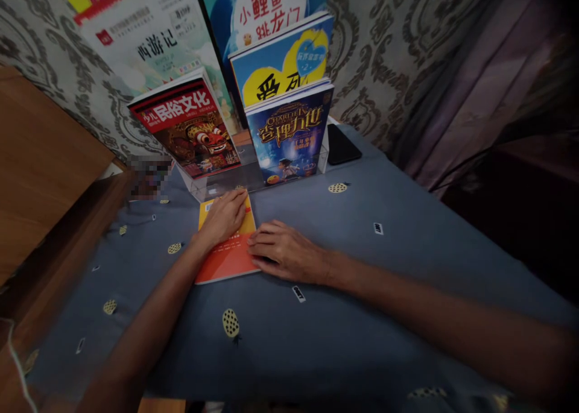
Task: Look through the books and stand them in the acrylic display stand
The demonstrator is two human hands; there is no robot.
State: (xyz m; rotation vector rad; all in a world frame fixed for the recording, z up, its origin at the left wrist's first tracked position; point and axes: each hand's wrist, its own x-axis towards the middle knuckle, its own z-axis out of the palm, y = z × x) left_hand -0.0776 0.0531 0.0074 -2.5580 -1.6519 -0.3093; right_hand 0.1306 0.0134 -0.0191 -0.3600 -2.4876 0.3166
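Nearest, both bare forearms came in from the lower edge and converged over the surface (407, 244), which was draped in a blue cloth printed with small pale motifs. The right forearm stretched in low from the lower right, and the right hand (284, 253) lay palm down and open, fingers straight and pointing left, their tips touching the right edge of the orange booklet (226, 262). It grasped nothing.

The booklet lay flat on the cloth near the middle of the surface, just before the stand. Its long axis ran from near to far, leaning slightly to the right at the far end, with the orange end toward the person and the yellow end away.

The left forearm rose from the lower left, and the left hand (224, 217) rested flat on the booklet's far half, palm down, fingers released and reaching toward its far right corner.

Just beyond stood a clear stand (217, 187) holding a red magazine (187, 129) leaning left and a dark blue book (289, 132) upright beside it, with a blue and yellow book (283, 57) behind. A black phone (341, 145) lay flat right of the stand. Farther back were a patterned wall (384, 51), a curtain (474, 87) on the right and a wooden cabinet (40, 154) on the left.
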